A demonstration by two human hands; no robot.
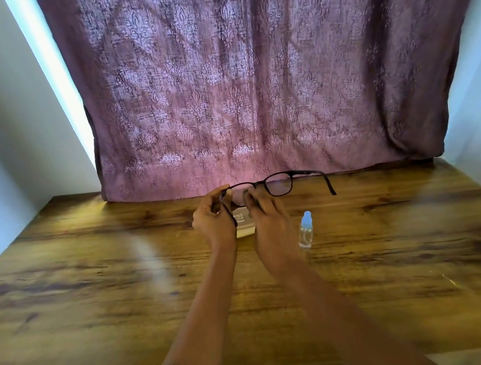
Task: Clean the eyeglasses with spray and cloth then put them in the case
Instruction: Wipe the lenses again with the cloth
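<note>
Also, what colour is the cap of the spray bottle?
Pale blue cap on a clear bottle; seen in the head view.

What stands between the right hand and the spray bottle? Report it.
Nothing visible does. The spray bottle stands upright on the wooden table, close beside the wrist of the right hand. That hand is busy, though: it pinches a lens of the eyeglasses, which the left hand grips at the frame's end.

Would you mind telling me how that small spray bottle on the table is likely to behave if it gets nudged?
The spray bottle stands upright, tall and narrow, so it would probably tip easily. It looks small and clear, so likely light. Its round body may roll on the smooth wooden table once down.
</note>
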